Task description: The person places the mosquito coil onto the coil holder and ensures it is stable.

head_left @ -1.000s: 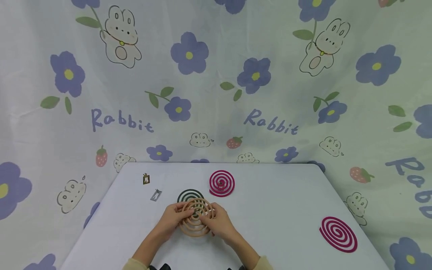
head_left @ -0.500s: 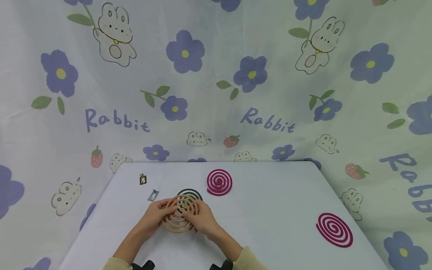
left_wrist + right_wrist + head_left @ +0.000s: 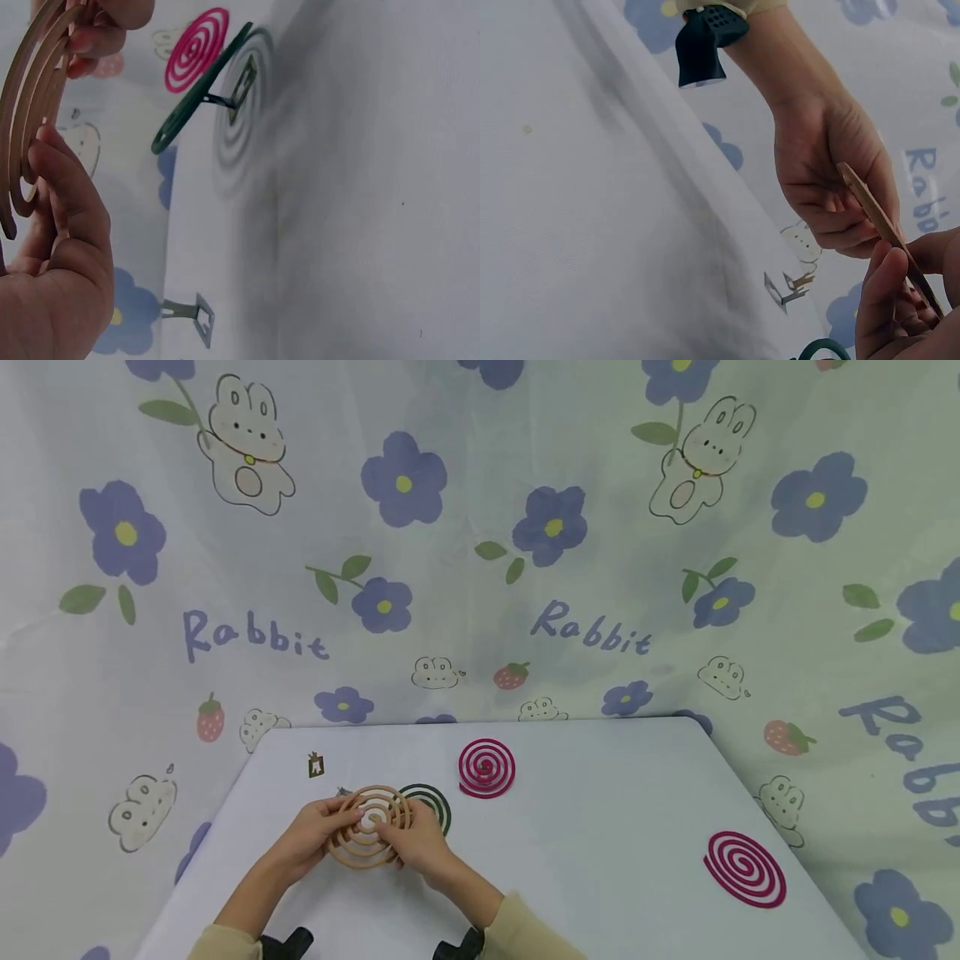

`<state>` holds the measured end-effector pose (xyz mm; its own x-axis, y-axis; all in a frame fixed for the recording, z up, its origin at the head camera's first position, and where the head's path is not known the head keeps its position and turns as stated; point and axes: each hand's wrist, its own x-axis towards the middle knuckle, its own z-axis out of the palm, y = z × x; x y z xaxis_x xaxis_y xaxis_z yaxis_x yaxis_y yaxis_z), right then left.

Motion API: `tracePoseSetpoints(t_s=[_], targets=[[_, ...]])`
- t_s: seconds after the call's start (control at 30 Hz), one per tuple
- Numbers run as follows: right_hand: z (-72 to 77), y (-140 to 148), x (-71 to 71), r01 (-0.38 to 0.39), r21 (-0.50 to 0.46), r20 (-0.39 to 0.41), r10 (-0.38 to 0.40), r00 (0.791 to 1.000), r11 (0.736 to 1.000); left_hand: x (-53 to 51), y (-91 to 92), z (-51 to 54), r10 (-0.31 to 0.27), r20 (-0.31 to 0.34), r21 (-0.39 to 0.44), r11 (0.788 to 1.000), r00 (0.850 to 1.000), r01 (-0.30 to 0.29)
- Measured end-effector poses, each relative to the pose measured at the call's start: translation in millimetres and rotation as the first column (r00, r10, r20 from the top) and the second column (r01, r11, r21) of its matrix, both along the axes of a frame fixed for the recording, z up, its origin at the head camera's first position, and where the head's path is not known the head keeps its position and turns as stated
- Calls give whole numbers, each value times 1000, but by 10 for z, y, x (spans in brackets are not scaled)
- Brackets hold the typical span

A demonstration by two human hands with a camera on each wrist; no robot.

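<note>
Both hands hold a tan mosquito coil [image 3: 363, 865] in front of the body, above the white table. My left hand [image 3: 309, 837] grips its left side, thumb on the near face. My right hand [image 3: 423, 845] pinches its right side, thumb reaching toward the centre. Seen edge-on in the right wrist view, the tan coil [image 3: 877, 210] lies between fingers and thumb. Just behind the right hand is a dark green coil [image 3: 196, 97], raised on a small metal stand [image 3: 244, 88]. A grey metal stand [image 3: 204, 319] sits behind the left hand, mostly hidden in the head view.
A gold-coloured stand [image 3: 316, 766] is at the back left of the table [image 3: 585, 810]. One pink coil [image 3: 486, 767] stands at the back middle; another pink coil [image 3: 745, 870] lies near the right edge. A printed cloth [image 3: 465, 527] hangs behind.
Both hands have carried the tan coil leftward, from in front of the green coil to in front of the grey stand, which it now partly covers. The head view has shifted slightly.
</note>
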<state>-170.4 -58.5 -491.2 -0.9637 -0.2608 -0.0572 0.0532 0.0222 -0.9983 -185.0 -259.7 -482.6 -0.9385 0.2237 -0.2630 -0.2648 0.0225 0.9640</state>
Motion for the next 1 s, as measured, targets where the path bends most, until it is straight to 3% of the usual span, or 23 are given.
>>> tracePoseSetpoints(t_s=[0.27, 0.43, 0.77, 1.0], targets=[[-79, -225, -52, 28, 30, -17, -28, 999, 999, -61, -201, -39, -18, -6, -27, 999, 1000, 18], [-36, -328, -132, 55, 65, -22, -54, 998, 996, -161, -295, -27, -10, 7, -35, 999, 1000, 10], [77, -483, -371, 102, 119, -28, -99, 995, 988, -417, -471, 35, -20, 17, 25, 1000, 1000, 19], [55, -551, -448, 130, 124, 4, -131, 991, 984, -513, -528, 19, -31, 55, 15, 999, 998, 30]])
